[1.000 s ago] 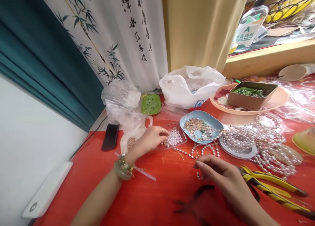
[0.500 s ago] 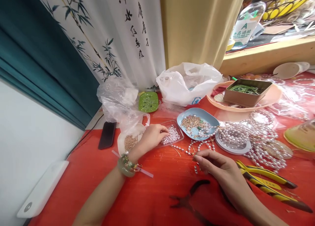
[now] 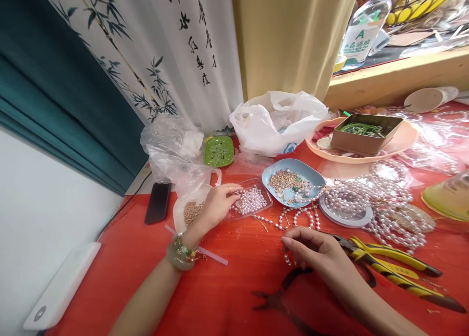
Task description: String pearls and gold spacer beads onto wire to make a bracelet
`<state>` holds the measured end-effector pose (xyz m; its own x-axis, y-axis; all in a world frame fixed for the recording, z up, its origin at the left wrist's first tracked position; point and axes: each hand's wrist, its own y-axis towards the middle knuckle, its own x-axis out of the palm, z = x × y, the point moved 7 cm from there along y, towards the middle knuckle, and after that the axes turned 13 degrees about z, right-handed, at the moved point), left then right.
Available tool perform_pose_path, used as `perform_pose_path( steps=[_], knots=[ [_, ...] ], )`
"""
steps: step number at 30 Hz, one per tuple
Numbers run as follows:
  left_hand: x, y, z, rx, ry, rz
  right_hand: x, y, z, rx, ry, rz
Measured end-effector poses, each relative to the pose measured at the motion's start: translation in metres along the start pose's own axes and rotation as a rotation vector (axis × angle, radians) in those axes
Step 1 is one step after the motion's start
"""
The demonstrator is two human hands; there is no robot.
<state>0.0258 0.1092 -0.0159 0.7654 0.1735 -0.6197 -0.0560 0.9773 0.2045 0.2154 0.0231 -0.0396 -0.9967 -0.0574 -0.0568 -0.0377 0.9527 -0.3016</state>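
My left hand (image 3: 220, 202), with a green bangle and beaded bracelets (image 3: 181, 254) at the wrist, is over the left edge of a clear tray (image 3: 270, 202) of white pearl beads (image 3: 252, 200). Its thumb and fingertips are close together; whatever they pinch is too small to make out. My right hand (image 3: 311, 250) is closed in a pinch in front of the tray, holding a thin strand. A short row of pearl beads (image 3: 287, 259) hangs below those fingertips. A longer pearl strand (image 3: 269, 222) lies on the red table just behind.
Dark-handled pliers (image 3: 273, 299) and yellow-black pliers (image 3: 388, 262) lie near my right hand. Around the back stand a blue dish (image 3: 318, 178), a dish of gold beads (image 3: 179, 216), a green dish (image 3: 219, 151), a plastic bag (image 3: 264, 126), heaped pearl strands (image 3: 390, 214) and a phone (image 3: 157, 204).
My left hand has drawn back left from over the pearl beads to the tray's edge. My right hand has shifted slightly left, still pinching the strand.
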Motion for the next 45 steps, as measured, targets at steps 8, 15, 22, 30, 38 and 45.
perform_pose_path(
  steps=[8, 15, 22, 30, 38, 45],
  knots=[
    [-0.046, -0.006, -0.005, -0.033, 0.193, 0.043, 0.002, 0.001, 0.001, 0.001, -0.053, -0.014],
    [-0.052, -0.045, -0.019, -0.021, 0.386, 0.021, 0.003, 0.003, 0.007, -0.031, -0.101, -0.041],
    [-0.039, -0.094, -0.017, 0.184, 0.374, 0.008, 0.006, 0.002, 0.006, -0.046, -0.142, -0.042],
    [-0.034, -0.105, -0.001, 0.133, 0.292, -0.139, 0.008, 0.002, 0.005, -0.066, -0.192, -0.042],
    [-0.045, -0.067, -0.024, -0.121, 0.341, -0.034, 0.011, 0.001, 0.006, -0.065, -0.181, -0.067],
    [-0.035, -0.055, -0.032, -0.128, 0.278, -0.049, 0.013, -0.002, 0.004, -0.059, -0.152, -0.080]
  ],
)
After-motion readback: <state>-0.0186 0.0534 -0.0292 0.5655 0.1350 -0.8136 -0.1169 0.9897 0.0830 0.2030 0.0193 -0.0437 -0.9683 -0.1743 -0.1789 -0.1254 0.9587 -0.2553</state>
